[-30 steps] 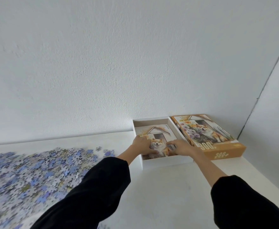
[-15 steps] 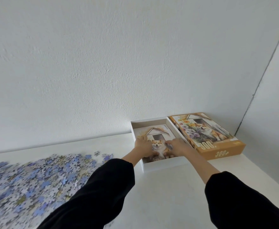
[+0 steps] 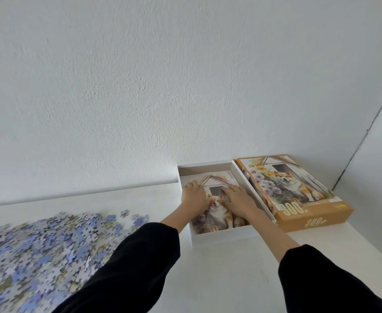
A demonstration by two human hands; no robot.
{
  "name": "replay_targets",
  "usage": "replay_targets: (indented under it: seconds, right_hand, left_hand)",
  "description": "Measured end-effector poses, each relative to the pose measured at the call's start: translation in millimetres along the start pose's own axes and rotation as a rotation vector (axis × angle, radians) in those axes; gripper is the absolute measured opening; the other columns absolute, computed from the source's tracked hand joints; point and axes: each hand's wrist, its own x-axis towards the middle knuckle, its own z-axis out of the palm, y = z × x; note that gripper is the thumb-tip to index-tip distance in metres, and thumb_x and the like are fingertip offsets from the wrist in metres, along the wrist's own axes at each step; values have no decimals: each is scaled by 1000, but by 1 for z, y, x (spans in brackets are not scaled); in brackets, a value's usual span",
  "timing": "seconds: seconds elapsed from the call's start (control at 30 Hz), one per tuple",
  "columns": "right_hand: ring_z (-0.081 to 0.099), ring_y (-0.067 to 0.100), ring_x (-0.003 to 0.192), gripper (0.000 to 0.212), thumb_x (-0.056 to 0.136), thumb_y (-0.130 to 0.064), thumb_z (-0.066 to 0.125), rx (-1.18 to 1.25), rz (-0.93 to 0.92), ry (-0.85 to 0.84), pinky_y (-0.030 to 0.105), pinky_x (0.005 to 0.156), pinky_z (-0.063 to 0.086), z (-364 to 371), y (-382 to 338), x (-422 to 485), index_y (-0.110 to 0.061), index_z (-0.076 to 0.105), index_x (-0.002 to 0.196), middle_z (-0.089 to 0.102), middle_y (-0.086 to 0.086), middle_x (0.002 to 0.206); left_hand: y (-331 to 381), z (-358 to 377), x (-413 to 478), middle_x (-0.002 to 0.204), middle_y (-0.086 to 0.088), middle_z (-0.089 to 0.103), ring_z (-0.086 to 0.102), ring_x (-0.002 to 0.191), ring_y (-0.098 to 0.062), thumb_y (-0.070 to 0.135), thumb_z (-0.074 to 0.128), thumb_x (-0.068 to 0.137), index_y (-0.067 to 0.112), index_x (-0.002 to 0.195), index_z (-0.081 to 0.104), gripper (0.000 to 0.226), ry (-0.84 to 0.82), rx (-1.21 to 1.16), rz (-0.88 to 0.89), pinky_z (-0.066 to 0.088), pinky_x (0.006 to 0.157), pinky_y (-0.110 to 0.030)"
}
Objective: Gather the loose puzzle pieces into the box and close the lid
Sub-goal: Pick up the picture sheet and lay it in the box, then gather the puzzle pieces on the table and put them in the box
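Observation:
A white open box (image 3: pixel 221 238) stands against the wall with a printed dog-picture sheet (image 3: pixel 217 215) lying flat inside it. Both my hands are inside the box, palms down on the sheet. My left hand (image 3: pixel 193 196) rests on its left part, my right hand (image 3: pixel 239 201) on its middle, fingers stretched toward the wall. The orange lid (image 3: pixel 298 199) with the same dog picture lies right of the box, touching it. A wide heap of loose blue-backed puzzle pieces (image 3: pixel 38 251) covers the table at the left.
The white table (image 3: pixel 226 279) ends at the wall behind the box and at a side wall (image 3: pixel 379 177) to the right of the lid. A few stray pieces (image 3: pixel 131 216) lie between the heap and the box.
Both hands have slid a little farther into the box toward the wall, still flat on the sheet. The view has shifted slightly; the box and lid stayed put.

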Motion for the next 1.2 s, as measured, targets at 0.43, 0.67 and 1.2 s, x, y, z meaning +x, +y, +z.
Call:
replay_targets:
  seconds: [0.43, 0.67, 1.2]
  right_hand:
    - [45, 27, 120, 42, 86, -15, 58, 354, -104, 291, 36, 95, 39, -14, -88, -6, -14, 52, 128, 52, 9, 130]
    - [38, 25, 127, 42, 89, -22, 57, 395, -242, 223, 35, 100, 35, -2, -193, -35, -18, 49, 130, 48, 6, 135]
    - [25, 27, 135, 60, 85, -67, 34, 110, -152, -17, 54, 109, 21, 117, -361, -102, -35, 38, 136, 32, 1, 146]
  left_hand:
    - [-97, -41, -49, 116, -15, 56, 55, 104, -28, 16, 53, 92, 4, 118, 58, 29, 339, -632, -63, 44, 82, -32]
    - [-202, -48, -138, 113, -14, 61, 56, 105, -24, 16, 55, 92, 5, 117, 61, 28, 331, -682, -186, 42, 88, -30]
    - [-390, 53, -356, 147, -8, 33, 31, 135, -27, 59, 30, 93, 27, 137, 43, 56, 64, -461, -593, 20, 111, -54]
